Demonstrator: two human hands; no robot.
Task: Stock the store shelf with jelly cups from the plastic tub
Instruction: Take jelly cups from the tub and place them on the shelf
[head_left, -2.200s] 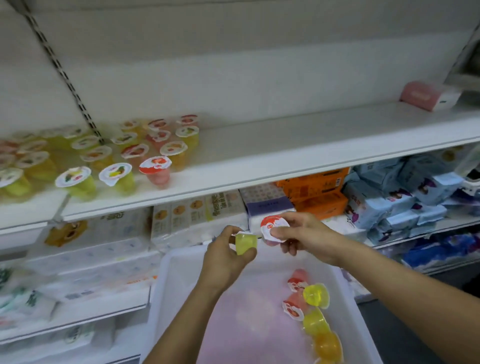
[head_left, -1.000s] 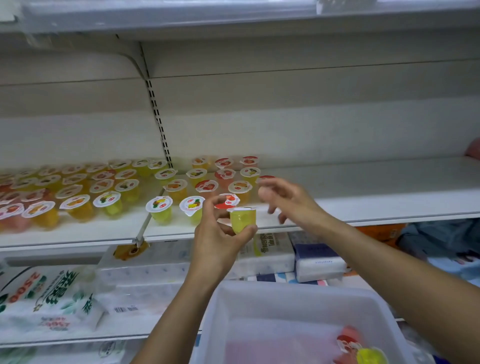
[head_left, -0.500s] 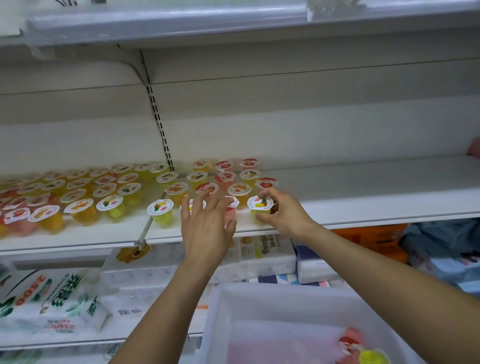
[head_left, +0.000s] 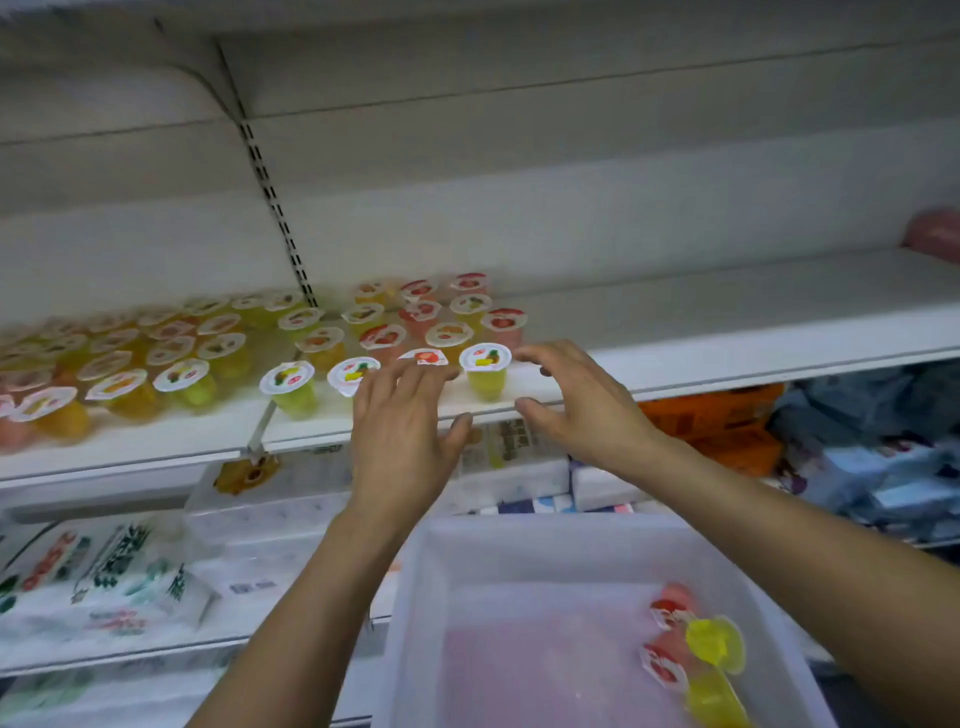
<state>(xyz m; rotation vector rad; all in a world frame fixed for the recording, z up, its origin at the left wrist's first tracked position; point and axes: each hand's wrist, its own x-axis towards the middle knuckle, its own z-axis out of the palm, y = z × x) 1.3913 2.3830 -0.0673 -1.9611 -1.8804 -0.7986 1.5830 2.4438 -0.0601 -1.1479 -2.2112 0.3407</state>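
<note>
Beside shelf edge (head_left: 727, 358): yellow cup (head_left: 486, 370); bare room rightward

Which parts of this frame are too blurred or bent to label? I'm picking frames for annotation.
Head view: the jelly cups at far left smear with motion blur, and the packets on the lower shelf are soft; the yellow cup between the left hand and right hand reads clearly; wide-angle distortion bows the shelf edge; lighting is dim and flat, without glare.

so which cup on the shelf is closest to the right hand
The yellow-green jelly cup at the right end of the front row, just left of the open right hand; the other cups sit further left or behind.
</note>
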